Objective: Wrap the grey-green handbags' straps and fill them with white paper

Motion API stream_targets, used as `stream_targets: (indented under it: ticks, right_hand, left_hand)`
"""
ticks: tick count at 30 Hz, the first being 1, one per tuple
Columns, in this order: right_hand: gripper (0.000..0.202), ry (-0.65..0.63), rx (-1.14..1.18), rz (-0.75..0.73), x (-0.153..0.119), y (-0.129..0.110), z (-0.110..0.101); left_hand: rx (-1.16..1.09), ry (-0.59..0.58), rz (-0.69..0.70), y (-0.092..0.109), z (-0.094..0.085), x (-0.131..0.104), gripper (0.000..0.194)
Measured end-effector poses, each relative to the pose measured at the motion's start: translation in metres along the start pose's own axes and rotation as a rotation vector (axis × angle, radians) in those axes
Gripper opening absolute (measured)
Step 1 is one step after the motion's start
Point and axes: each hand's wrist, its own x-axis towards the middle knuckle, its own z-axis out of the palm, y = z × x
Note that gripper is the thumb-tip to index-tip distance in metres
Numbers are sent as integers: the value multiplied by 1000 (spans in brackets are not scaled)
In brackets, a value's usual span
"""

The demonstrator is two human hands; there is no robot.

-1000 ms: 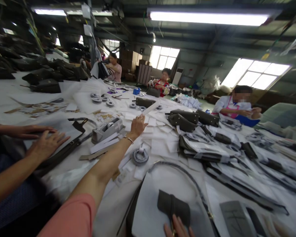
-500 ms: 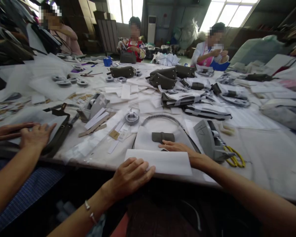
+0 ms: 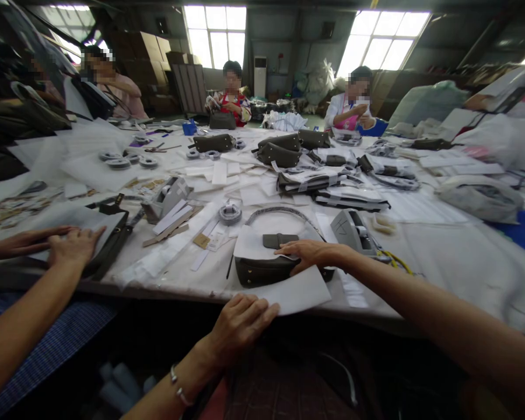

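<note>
My left hand (image 3: pixel 245 324) pinches one end of a white foam sheet (image 3: pixel 304 293) at the table's front edge. Just beyond it lies a dark olive handbag (image 3: pixel 266 272) with its base toward me. White wrapping (image 3: pixel 249 242) covers the bag's upper side, with the flap tab (image 3: pixel 280 240) showing through. The wrapped handle (image 3: pixel 284 211) arches away from me. My right hand (image 3: pixel 310 254) rests on the bag's right part, palm down, fingers stretched out over the wrapping near the tab. Its thumb reaches toward the bag's lower edge.
A grey tape dispenser (image 3: pixel 354 233) stands right of the bag; a second dispenser (image 3: pixel 166 198) is at left. A tape roll (image 3: pixel 230 213) lies behind the bag. A co-worker's hands (image 3: pixel 72 248) press a wrapped bag at left. Several olive bags (image 3: pixel 280 154) lie farther back.
The white sheet has tilted and come down toward me with my left hand, uncovering the handbag's dark base. My right hand stays on the bag. The view has tipped upward.
</note>
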Motion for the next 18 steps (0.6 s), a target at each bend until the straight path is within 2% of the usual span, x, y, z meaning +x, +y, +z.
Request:
stream_targets:
  ticks: [5,7,9,13,16,18]
  right_hand:
    - [58,126,-60,18,-8,-7,30]
    - [61,201,-134,80,-10,-12,49]
    - [62,273,-210,132,-11,-15,66]
    - [60,363,-306,160,-12,-19,88]
    - [66,413,-343,161,-12,-21,92]
    - [65,460,-334,187,-14,-22,93]
  left_hand:
    - [78,344,-312,-21,-32,3,38]
    - [126,405,-367,-31,-41,11,39]
    - [156,412,-385,-39,-44,24,38]
    - [200,287,-338,-49,-33,63,33]
    - [215,73,-265,-51,-12,92,31]
    - [212,-106,-218,-51,5,102,27]
